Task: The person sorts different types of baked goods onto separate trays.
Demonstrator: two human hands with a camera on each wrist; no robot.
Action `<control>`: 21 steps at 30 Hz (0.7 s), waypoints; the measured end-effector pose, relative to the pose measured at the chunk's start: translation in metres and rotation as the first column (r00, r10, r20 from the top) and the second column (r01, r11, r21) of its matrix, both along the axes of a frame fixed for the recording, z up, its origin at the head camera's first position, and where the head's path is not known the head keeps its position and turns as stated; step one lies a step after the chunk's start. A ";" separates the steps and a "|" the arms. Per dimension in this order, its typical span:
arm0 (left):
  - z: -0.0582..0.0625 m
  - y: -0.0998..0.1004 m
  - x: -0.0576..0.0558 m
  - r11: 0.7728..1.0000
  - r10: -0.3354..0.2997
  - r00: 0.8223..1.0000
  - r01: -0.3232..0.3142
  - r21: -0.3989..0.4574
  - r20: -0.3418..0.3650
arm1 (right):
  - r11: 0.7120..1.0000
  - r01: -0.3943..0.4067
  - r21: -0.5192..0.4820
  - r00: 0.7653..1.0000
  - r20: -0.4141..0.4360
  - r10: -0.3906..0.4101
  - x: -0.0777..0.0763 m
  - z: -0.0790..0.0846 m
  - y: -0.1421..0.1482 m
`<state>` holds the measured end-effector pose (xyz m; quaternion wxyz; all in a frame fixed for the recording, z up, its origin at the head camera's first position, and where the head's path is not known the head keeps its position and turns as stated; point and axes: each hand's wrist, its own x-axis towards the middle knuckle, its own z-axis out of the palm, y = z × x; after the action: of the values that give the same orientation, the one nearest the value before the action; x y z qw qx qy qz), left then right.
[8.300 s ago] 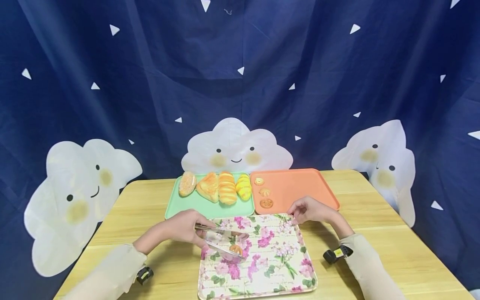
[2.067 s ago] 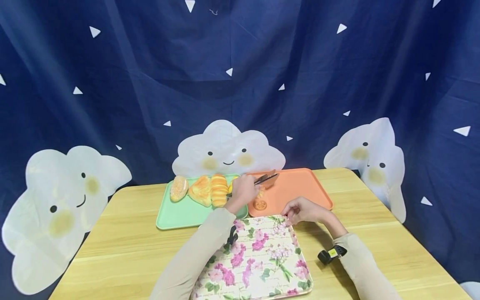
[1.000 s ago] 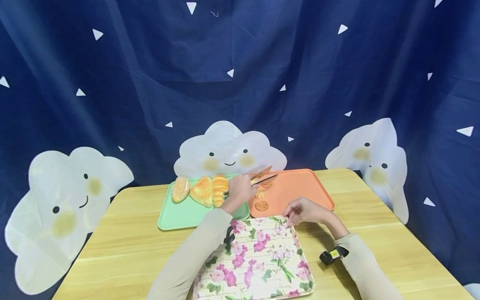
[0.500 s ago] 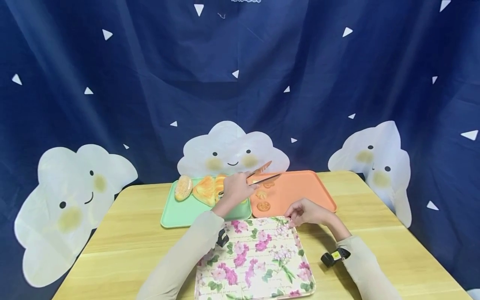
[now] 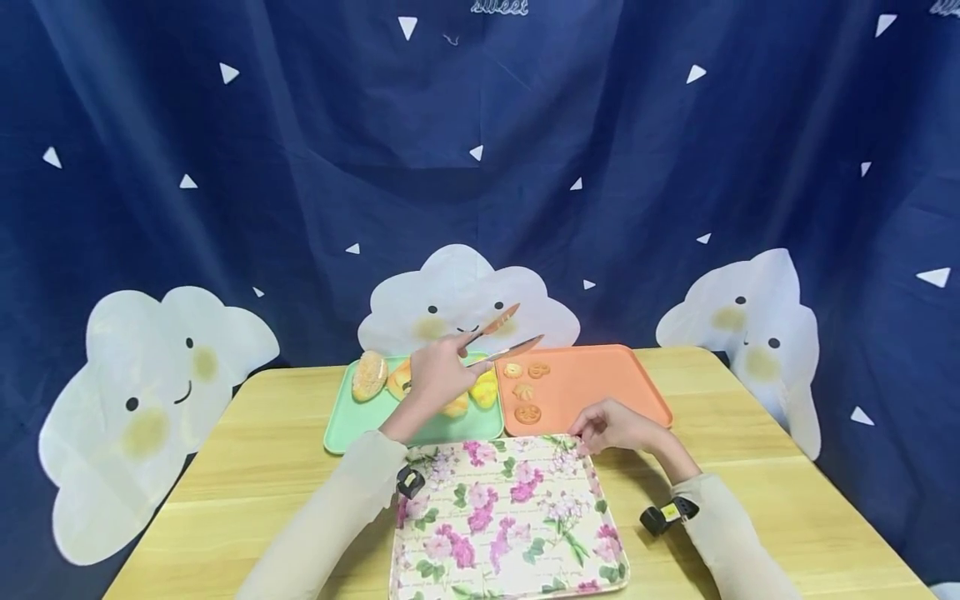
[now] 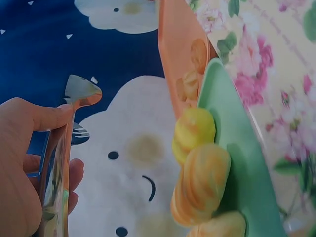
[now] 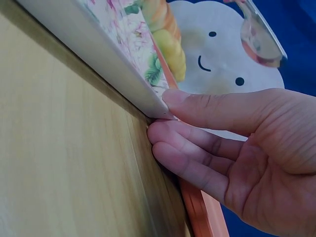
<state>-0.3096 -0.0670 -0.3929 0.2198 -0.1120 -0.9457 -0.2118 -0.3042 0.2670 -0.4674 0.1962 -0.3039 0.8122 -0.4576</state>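
Observation:
My left hand [image 5: 442, 368] grips a pair of metal serving tongs [image 5: 517, 347] above the green tray [image 5: 341, 425]. The tongs' arms are spread apart with nothing between them, raised over the trays' back edge. In the left wrist view, thumb and fingers wrap the tongs [image 6: 58, 173]. Several small cookies [image 5: 527, 414] lie at the left side of the orange tray [image 5: 592, 383]. My right hand [image 5: 618, 423] pinches the far right corner of the floral tray [image 5: 536, 517]; in the right wrist view the thumb lies on its rim [image 7: 123, 74], fingers beneath.
On the green tray are a sugared oval bun [image 5: 370, 377], a yellow striped roll [image 5: 484, 387] and other breads partly hidden by my left hand. All the trays rest on a wooden table [image 5: 247, 467]. Behind hangs a blue curtain [image 5: 315, 208] with clouds.
The tongs held a cookie over the floral tray, then reached the orange tray. One more cookie lies there now, and the left hand has drawn up and left. My right hand has stayed put.

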 end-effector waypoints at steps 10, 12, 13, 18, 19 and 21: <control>0.000 -0.040 0.012 0.996 0.039 0.996 -0.032 0.083 -0.082 | 1.000 -0.020 -0.022 1.000 0.006 0.020 0.000 -0.002 0.000; -0.001 -0.051 0.013 0.995 0.065 0.992 -0.056 0.084 -0.104 | 0.999 -0.026 -0.027 1.000 0.009 0.026 0.000 -0.004 0.000; -0.002 -0.058 0.014 0.994 0.080 0.990 -0.071 0.082 -0.115 | 0.999 -0.030 -0.028 1.000 0.008 0.030 -0.001 -0.004 0.000; -0.009 -0.091 0.017 0.984 0.142 0.981 -0.127 0.122 -0.129 | 0.999 -0.036 -0.023 0.999 -0.003 0.036 0.000 -0.004 -0.001; -0.011 -0.097 0.017 0.981 0.156 0.979 -0.138 0.135 -0.134 | 0.999 -0.036 -0.021 0.999 -0.005 0.036 0.000 -0.004 -0.001; -0.013 -0.109 0.017 0.975 0.183 0.971 -0.160 0.151 -0.152 | 0.999 -0.033 -0.019 0.999 -0.007 0.033 0.000 -0.002 0.000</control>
<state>-0.2926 -0.1764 -0.4063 0.3220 -0.0313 -0.9135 -0.2468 -0.3044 0.2671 -0.4696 0.1978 -0.3206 0.8033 -0.4612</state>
